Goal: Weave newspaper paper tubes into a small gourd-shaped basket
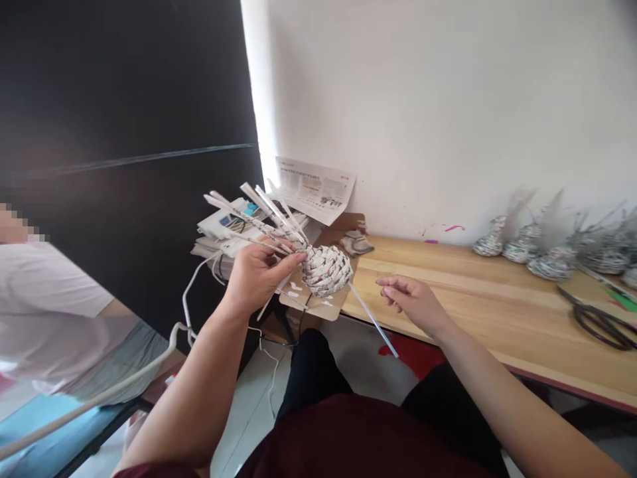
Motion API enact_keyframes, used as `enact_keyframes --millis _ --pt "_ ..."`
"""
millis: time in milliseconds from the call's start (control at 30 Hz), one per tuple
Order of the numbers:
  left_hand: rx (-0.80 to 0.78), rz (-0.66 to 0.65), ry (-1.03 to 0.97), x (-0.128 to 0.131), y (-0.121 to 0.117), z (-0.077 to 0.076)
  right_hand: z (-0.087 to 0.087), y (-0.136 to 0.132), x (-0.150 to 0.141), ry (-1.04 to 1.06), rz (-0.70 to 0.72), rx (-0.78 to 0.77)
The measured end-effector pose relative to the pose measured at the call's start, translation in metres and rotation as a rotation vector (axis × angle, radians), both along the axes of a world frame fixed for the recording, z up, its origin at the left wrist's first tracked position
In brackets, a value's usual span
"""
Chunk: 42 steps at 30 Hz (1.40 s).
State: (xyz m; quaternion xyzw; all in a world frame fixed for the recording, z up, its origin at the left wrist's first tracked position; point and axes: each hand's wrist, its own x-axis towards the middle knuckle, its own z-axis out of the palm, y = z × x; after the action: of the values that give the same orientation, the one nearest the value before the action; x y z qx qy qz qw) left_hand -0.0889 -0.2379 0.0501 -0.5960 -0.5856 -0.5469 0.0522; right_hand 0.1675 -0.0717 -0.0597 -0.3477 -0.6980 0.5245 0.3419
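Observation:
A round woven piece of rolled newspaper strips (pixel 327 271) hangs over the table's left end, with its bunched loose strips fanning out to the upper left. My left hand (pixel 261 271) is closed around the neck where those strips gather. One pale paper strip (pixel 374 320) sticks out from the weave toward the lower right. To the right of it, my right hand (pixel 409 300) hovers above the table's front edge, apart from the piece. Its fingers are loosely curled and slightly apart, and nothing shows in them.
Several similar woven pieces (pixel 552 263) stand at the table's right, near black scissors (pixel 600 322). A newspaper sheet (pixel 318 189) leans on the wall. A crumpled cloth (pixel 356 243) lies on cardboard. Behind the dark partition (pixel 124 119) sits another person (pixel 64 312). White cables (pixel 186 295) hang at left.

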Motion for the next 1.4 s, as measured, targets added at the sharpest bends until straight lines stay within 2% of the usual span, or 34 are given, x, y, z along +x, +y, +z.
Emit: enact_keyframes --millis 100,200,267,333,467,533,600,700,800,900,967,1033,1100,1233,1400 --pt "0.032 0.018 -0.088 -0.021 -0.012 -0.018 -0.009 -0.015 -0.025 -0.193 0.176 -0.025" --pt "0.070 0.019 -0.120 -0.035 -0.020 -0.034 -0.015 -0.028 -0.055 -0.323 0.353 0.108" --pt "0.086 0.012 -0.153 -0.042 -0.025 -0.042 -0.016 -0.032 -0.072 -0.346 0.368 0.202" --pt "0.077 0.019 -0.179 -0.048 -0.028 -0.049 -0.013 -0.032 -0.085 -0.270 0.308 0.241" --pt "-0.016 0.043 -0.085 -0.056 -0.031 -0.064 0.017 -0.039 -0.093 0.081 0.150 0.324" --pt "-0.050 -0.015 0.010 -0.057 -0.029 -0.070 0.037 -0.049 -0.092 0.162 0.236 0.391" --pt "-0.061 -0.114 0.099 -0.055 -0.027 -0.074 0.054 -0.060 -0.092 0.142 0.323 0.430" --pt "-0.062 -0.246 0.201 -0.048 -0.022 -0.074 0.064 -0.070 -0.095 0.089 0.403 0.322" --pt "-0.078 -0.344 0.281 -0.038 -0.018 -0.070 0.059 -0.071 -0.095 0.074 0.486 0.196" --pt "-0.116 -0.406 0.335 -0.029 -0.018 -0.063 0.055 -0.069 -0.088 0.085 0.454 0.173" --pt "-0.156 -0.419 0.369 -0.023 -0.019 -0.059 0.056 -0.067 -0.080 0.091 0.458 0.186" --pt "-0.209 -0.433 0.410 -0.017 -0.019 -0.054 0.058 -0.064 -0.071 0.053 0.523 0.224" --pt "-0.256 -0.457 0.443 -0.011 -0.018 -0.050 0.061 -0.063 -0.062 -0.009 0.565 0.313" --pt "-0.283 -0.486 0.484 -0.002 -0.011 -0.048 0.062 -0.061 -0.048 -0.042 0.543 0.504" --pt "-0.298 -0.494 0.410 0.004 -0.002 -0.050 0.058 -0.060 -0.037 -0.012 0.572 0.502"
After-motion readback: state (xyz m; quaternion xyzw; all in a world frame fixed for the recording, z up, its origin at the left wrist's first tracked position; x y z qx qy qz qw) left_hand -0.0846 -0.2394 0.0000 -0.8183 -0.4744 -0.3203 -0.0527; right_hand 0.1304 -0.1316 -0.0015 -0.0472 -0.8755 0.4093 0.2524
